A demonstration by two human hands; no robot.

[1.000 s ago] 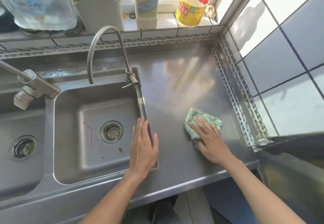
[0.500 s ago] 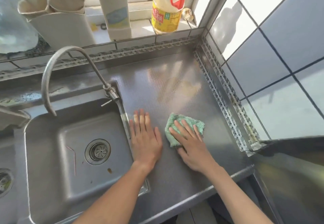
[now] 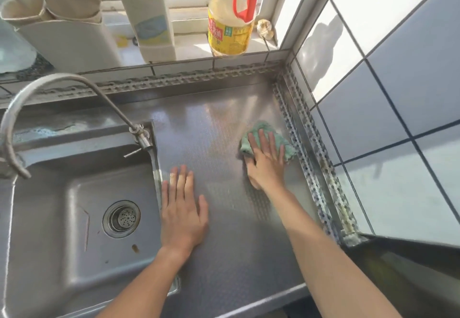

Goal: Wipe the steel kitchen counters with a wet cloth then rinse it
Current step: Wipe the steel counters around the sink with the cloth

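**Wet cloth under a flat palm on the steel surface**

The right hand (image 3: 266, 161) lies flat on the green cloth (image 3: 270, 138), fingers straight and spread, pressing it against the steel surface (image 3: 224, 218) near the perforated trim (image 3: 311, 163) at the right wall. The left hand (image 3: 183, 214) rests released, palm down, on the surface just beside the rim of the sink (image 3: 49, 218), holding nothing. The cloth appears soft, thin and limp; it bunches at its edges beyond the fingers and probably weighs little even when soaked. On smooth steel it likely slides easily, so downward pressure through the palm, not a pinch, keeps it moving with the hand. For rinsing under the faucet (image 3: 62, 83), gathering the whole cloth into the fist seems the surest hold, since a corner grip would let it dangle and drip.
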